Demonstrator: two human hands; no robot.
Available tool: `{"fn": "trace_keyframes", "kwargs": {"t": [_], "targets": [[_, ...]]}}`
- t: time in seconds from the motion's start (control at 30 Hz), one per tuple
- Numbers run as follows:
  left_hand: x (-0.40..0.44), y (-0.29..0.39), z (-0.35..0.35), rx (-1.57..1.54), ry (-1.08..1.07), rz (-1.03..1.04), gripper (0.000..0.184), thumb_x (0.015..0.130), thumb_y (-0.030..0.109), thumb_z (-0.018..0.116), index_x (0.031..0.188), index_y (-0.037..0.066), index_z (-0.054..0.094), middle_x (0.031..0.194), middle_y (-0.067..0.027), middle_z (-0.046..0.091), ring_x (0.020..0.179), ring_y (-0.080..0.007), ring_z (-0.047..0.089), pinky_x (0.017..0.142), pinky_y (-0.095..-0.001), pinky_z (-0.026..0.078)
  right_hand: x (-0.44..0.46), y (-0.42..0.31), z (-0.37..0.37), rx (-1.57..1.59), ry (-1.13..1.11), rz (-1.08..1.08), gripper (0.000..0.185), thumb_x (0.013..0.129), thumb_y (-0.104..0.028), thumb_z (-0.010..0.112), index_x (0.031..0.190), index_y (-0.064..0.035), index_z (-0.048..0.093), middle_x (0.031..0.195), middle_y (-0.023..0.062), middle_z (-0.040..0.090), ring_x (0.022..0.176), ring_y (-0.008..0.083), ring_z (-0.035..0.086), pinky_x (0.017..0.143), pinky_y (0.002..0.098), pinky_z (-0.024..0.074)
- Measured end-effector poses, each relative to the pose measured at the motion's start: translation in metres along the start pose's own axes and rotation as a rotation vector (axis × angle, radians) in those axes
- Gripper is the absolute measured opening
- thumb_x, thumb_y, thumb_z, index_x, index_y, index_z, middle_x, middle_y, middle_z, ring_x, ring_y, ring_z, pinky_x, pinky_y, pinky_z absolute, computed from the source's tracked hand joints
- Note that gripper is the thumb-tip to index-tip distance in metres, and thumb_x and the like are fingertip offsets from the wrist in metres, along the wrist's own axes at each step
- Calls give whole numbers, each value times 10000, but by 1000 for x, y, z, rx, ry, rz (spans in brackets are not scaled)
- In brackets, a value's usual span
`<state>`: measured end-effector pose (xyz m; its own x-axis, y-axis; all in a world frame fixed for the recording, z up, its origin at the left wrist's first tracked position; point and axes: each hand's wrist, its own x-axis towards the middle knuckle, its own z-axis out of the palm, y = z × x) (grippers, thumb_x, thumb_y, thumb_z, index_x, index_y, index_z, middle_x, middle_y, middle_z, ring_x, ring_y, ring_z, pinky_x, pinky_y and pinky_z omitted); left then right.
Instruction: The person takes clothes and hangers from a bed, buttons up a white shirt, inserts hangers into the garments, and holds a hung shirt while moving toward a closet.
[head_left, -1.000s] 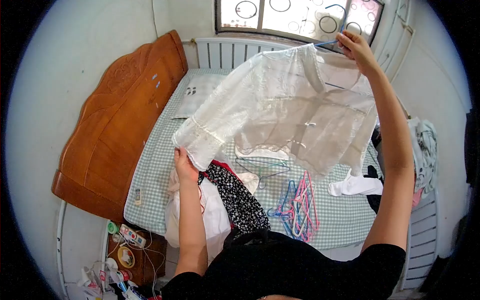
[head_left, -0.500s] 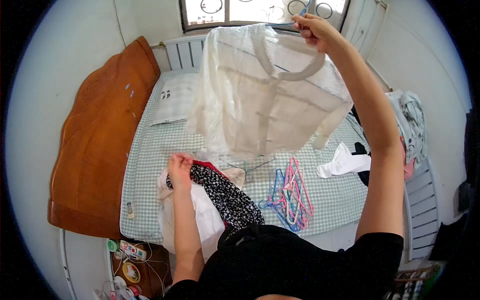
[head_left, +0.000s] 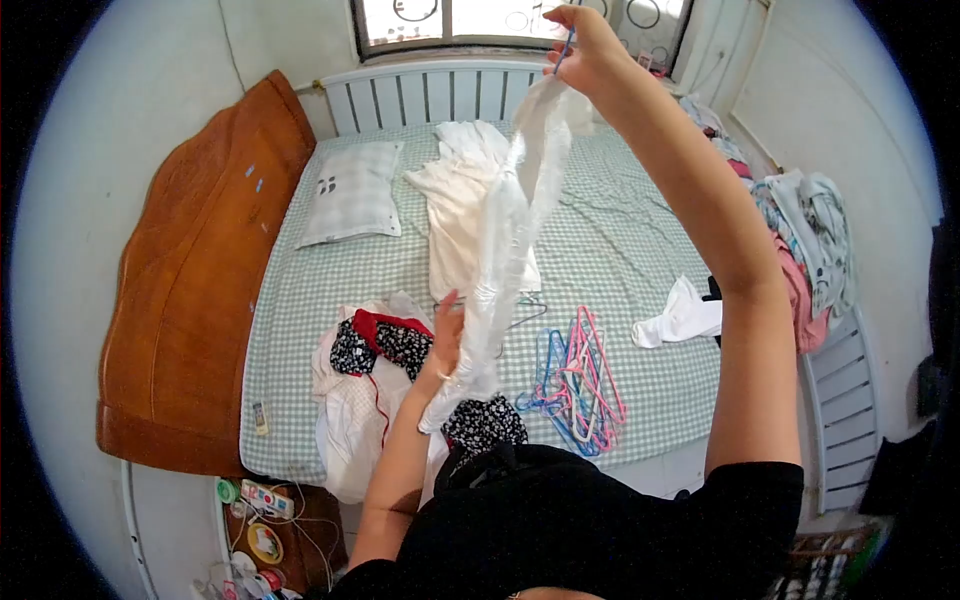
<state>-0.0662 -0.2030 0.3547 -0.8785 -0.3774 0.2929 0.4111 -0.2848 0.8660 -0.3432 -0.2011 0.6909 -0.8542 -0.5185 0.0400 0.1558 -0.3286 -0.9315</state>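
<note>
My right hand (head_left: 590, 52), raised high near the window, is closed on a blue clothes hanger (head_left: 567, 45). From that hanger a sheer white shirt (head_left: 508, 225) hangs edge-on in a narrow strip. My left hand (head_left: 447, 345) is beside the shirt's lower part with its fingers extended; whether it touches the cloth I cannot tell. Below it lies a heap of clothes, with a black floral garment (head_left: 485, 422), red cloth (head_left: 385, 328) and white cloth (head_left: 345, 425). Several blue, pink and white hangers (head_left: 580, 390) lie to the right.
A checked bedsheet (head_left: 620, 240) covers the bed, with a pillow (head_left: 355, 195) and a white garment (head_left: 455, 220) on it. White socks (head_left: 682, 315) lie at the right. A wooden headboard (head_left: 200, 300) borders the left; clothes (head_left: 815, 235) hang over the right rail.
The sheer shirt has turned from broadside to edge-on, uncovering the white garment on the bed. My right hand has shifted slightly left; my left hand has moved right, away from the heap.
</note>
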Motion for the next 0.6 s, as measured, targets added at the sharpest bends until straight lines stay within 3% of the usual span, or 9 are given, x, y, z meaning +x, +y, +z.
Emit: {"fn": "trace_keyframes", "kwargs": {"t": [0.03,0.07,0.1,0.17,0.2,0.33,0.4,0.53,0.6], "targets": [[-1,17,3,-98,4,16,1024,715,612,628,1434,142,70,1348,-136,371,1197,-244,432,963,-365,399,-1,-3,6,37,122,56,409,771,-150,574,1139,-10,465,1313,181,352,1168,260,376,1000,436,287],[-2,31,3,-283,28,2,1008,707,594,648,1426,144,104,1327,-122,395,1160,-248,463,928,-362,434,4,-1,1,204,-41,29,700,700,-138,585,1310,25,283,1479,190,-2,1351,335,3,1085,471,-1],[-4,23,-12,-375,103,-32,1003,696,597,657,1420,148,129,1320,-126,397,1146,-258,471,923,-368,434,10,-1,-1,208,-37,23,700,700,-138,585,1310,25,283,1479,190,-2,1351,335,3,1085,471,-1],[-4,24,-42,-222,51,32,982,704,583,663,1419,159,140,1305,-133,406,1153,-257,462,903,-367,442,16,-2,-1,164,-137,-27,759,710,-132,584,1346,29,202,1470,213,33,1351,347,28,1080,495,40],[-5,24,-55,-155,70,54,967,719,398,734,1419,147,116,1313,-156,385,1165,-253,444,892,-369,447,16,-3,-1,165,-134,-30,759,710,-132,584,1346,29,202,1470,213,33,1351,347,28,1080,495,40],[13,26,-56,349,347,-114,1020,665,68,728,1415,113,39,1350,-208,301,1132,-313,443,870,-391,451,-14,-11,12,222,-67,-8,621,754,-93,543,1299,48,282,1445,236,72,1322,381,96,1057,570,125],[26,16,-63,429,374,-96,1021,663,80,736,1414,115,45,1348,-217,296,1128,-320,440,868,-401,452,-19,-15,15,141,-131,-20,574,785,-60,509,1297,57,278,1442,248,70,1295,413,174,1037,577,218],[58,13,-75,709,456,0,1041,645,150,787,1403,82,77,1354,-242,266,1163,-346,401,927,-431,406,6,-12,10,238,-376,-21,534,805,-29,464,1287,67,256,1430,264,56,1268,452,213,1036,590,227],[72,16,-80,756,541,51,1074,619,226,825,1390,43,100,1374,-250,235,1216,-379,337,1009,-441,313,13,-15,16,238,-75,67,353,831,-97,543,1139,48,448,1268,254,392,1078,375,463,923,479,413]]}}
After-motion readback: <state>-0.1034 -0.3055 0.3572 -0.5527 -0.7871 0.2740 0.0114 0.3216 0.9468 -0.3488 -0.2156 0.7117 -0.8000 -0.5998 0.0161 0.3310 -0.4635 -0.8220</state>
